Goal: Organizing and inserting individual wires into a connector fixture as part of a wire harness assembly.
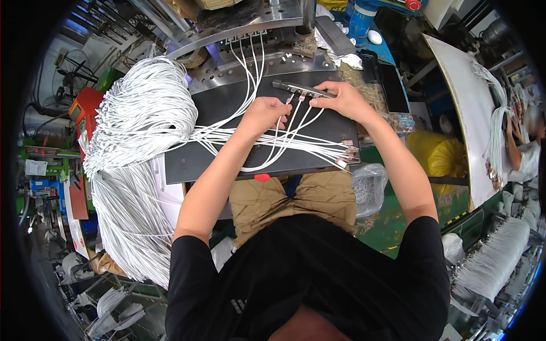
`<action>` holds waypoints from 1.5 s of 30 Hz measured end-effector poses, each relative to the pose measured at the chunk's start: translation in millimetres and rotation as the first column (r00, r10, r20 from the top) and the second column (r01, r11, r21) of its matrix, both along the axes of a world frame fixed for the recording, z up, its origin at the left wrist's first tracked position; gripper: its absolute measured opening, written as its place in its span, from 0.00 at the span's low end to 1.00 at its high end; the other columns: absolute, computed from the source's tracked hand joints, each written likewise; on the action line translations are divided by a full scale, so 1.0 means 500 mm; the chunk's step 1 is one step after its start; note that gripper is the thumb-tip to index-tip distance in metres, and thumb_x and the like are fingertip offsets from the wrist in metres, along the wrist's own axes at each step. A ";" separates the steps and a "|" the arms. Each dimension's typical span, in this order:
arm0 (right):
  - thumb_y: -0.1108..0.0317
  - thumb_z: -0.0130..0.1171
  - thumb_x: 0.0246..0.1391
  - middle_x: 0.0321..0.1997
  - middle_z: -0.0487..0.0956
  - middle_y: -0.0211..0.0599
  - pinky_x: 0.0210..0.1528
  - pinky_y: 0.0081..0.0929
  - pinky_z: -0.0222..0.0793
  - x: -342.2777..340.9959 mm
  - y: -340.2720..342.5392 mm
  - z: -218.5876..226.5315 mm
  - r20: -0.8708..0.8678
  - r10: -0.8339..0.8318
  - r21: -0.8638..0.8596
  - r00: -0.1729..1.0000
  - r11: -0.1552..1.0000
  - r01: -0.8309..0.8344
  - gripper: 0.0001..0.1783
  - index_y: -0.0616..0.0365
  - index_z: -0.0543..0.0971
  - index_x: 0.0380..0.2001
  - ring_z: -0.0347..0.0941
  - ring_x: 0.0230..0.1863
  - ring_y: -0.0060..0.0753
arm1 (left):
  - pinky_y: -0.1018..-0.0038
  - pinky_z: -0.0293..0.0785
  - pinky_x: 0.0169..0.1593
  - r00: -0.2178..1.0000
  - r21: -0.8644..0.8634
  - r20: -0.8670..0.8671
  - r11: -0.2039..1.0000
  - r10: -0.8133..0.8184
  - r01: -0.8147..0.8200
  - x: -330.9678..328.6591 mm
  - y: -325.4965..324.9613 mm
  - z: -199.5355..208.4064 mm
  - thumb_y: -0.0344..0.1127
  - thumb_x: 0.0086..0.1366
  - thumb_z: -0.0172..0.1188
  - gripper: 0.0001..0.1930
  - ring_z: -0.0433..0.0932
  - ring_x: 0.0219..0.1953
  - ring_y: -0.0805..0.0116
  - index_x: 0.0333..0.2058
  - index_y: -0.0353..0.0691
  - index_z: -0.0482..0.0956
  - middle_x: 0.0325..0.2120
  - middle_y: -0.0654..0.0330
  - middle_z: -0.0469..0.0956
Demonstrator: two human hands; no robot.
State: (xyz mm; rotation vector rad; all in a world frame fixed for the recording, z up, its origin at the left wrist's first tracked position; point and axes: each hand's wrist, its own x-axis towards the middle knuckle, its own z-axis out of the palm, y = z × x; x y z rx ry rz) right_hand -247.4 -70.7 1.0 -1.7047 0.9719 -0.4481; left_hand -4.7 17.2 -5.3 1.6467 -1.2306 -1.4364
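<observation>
My left hand pinches a white cable close to its end, just below a dark metal bar-shaped fixture. My right hand grips the right end of that fixture, thumb below and fingers above. A few white cables run up to the fixture's lower edge, their ends with reddish wire tips meeting it. Under my hands lies a black work board. Across it stretches a bunch of white cables, whose bare-tipped ends lie at the board's right side.
A big heap of white cables rises at the left. Several cables enter a metal press at the back. A phone-like black slab and blue container sit at the right. Another person works beside a white panel.
</observation>
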 end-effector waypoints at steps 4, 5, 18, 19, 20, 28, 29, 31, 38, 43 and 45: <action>0.60 0.71 0.52 0.38 0.84 0.34 0.38 0.21 0.73 0.003 0.011 0.017 -0.034 0.056 -0.020 0.998 0.998 -0.057 0.23 0.61 0.80 0.47 0.77 0.36 0.19 | 0.80 0.74 0.30 0.998 -0.030 0.058 0.999 0.028 -0.026 -0.010 0.005 0.000 0.44 0.66 0.63 0.15 0.79 0.25 0.77 0.31 0.36 0.80 0.22 0.63 0.80; 0.60 0.71 0.52 0.38 0.84 0.34 0.38 0.21 0.73 0.004 0.015 0.018 -0.037 0.058 -0.015 0.998 0.998 -0.059 0.23 0.61 0.80 0.47 0.77 0.36 0.19 | 0.80 0.74 0.30 0.998 -0.026 0.055 0.999 0.030 -0.028 -0.014 0.007 -0.001 0.44 0.66 0.63 0.15 0.79 0.25 0.77 0.31 0.36 0.80 0.22 0.63 0.80; 0.59 0.58 0.62 0.36 0.78 0.47 0.48 0.39 0.70 0.155 -0.108 0.011 0.153 -0.078 -0.931 0.985 0.323 0.170 0.15 0.56 0.81 0.46 0.75 0.43 0.51 | 0.65 0.76 0.34 0.759 -0.674 0.021 0.570 0.651 -0.470 0.169 -0.109 -0.058 0.54 0.70 0.55 0.25 0.81 0.30 0.66 0.45 0.32 0.79 0.32 0.56 0.83; 0.59 0.59 0.62 0.36 0.79 0.47 0.49 0.39 0.70 0.186 -0.148 -0.002 0.161 -0.111 -0.932 0.981 0.309 0.188 0.16 0.56 0.80 0.46 0.75 0.43 0.51 | 0.65 0.76 0.34 0.762 -0.672 0.024 0.575 0.647 -0.467 0.157 -0.112 -0.038 0.54 0.70 0.55 0.25 0.81 0.30 0.66 0.45 0.32 0.79 0.32 0.56 0.83; 0.58 0.61 0.61 0.37 0.79 0.47 0.49 0.39 0.70 0.219 -0.195 -0.016 0.171 -0.142 -0.932 0.975 0.296 0.207 0.17 0.57 0.80 0.47 0.76 0.43 0.51 | 0.68 0.74 0.32 0.860 -0.419 -0.086 0.765 0.503 -0.489 0.142 -0.122 -0.018 0.53 0.70 0.55 0.25 0.79 0.28 0.68 0.47 0.32 0.78 0.32 0.57 0.83; 0.60 0.53 0.62 0.49 0.80 0.48 0.56 0.37 0.70 0.409 -0.451 -0.081 0.012 -0.207 -0.882 0.978 0.459 0.108 0.18 0.59 0.78 0.48 0.74 0.52 0.47 | 0.81 0.59 0.26 0.893 0.007 -0.301 0.937 0.334 -0.348 0.105 -0.041 0.060 0.52 0.72 0.55 0.23 0.65 0.21 0.80 0.45 0.34 0.79 0.25 0.67 0.73; 0.60 0.53 0.62 0.49 0.80 0.48 0.56 0.37 0.70 0.407 -0.457 -0.082 0.017 -0.202 -0.882 0.979 0.458 0.109 0.18 0.59 0.78 0.48 0.74 0.52 0.47 | 0.79 0.60 0.26 0.923 -0.013 -0.244 0.950 0.299 -0.312 0.103 -0.028 0.066 0.52 0.71 0.55 0.22 0.67 0.21 0.79 0.44 0.34 0.79 0.26 0.65 0.75; 0.59 0.54 0.62 0.48 0.80 0.48 0.54 0.38 0.70 0.410 -0.462 -0.085 -0.044 -0.199 -0.877 0.979 0.478 0.057 0.17 0.59 0.79 0.47 0.75 0.50 0.47 | 0.78 0.62 0.26 0.946 -0.036 -0.179 0.959 0.270 -0.281 0.103 0.012 0.089 0.52 0.71 0.56 0.22 0.68 0.22 0.78 0.43 0.35 0.79 0.28 0.64 0.76; 0.57 0.59 0.59 0.41 0.80 0.47 0.50 0.40 0.71 0.360 -0.394 -0.075 -0.028 -0.084 -0.825 0.996 0.565 0.024 0.17 0.58 0.80 0.44 0.76 0.45 0.49 | 0.65 0.70 0.33 0.447 -0.864 0.395 0.490 0.802 -0.115 0.366 0.154 0.264 0.47 0.76 0.45 0.22 0.73 0.24 0.66 0.36 0.36 0.82 0.25 0.54 0.80; 0.55 0.64 0.57 0.37 0.79 0.46 0.47 0.39 0.70 0.207 -0.154 0.024 0.021 -0.174 -0.763 0.985 0.633 0.128 0.19 0.55 0.81 0.47 0.76 0.42 0.52 | 0.59 0.71 0.33 0.020 -0.435 0.863 0.763 0.504 -0.478 0.395 0.213 0.257 0.56 0.73 0.48 0.30 0.78 0.26 0.51 0.28 0.32 0.82 0.23 0.47 0.80; 0.56 0.64 0.57 0.36 0.79 0.45 0.46 0.39 0.70 0.155 -0.120 0.006 -0.090 -0.221 -0.812 0.971 0.581 0.057 0.19 0.53 0.82 0.47 0.75 0.41 0.51 | 0.57 0.72 0.33 0.484 -0.467 0.637 0.800 0.600 -0.377 0.246 0.214 0.194 0.51 0.73 0.50 0.25 0.78 0.30 0.48 0.31 0.33 0.81 0.27 0.47 0.81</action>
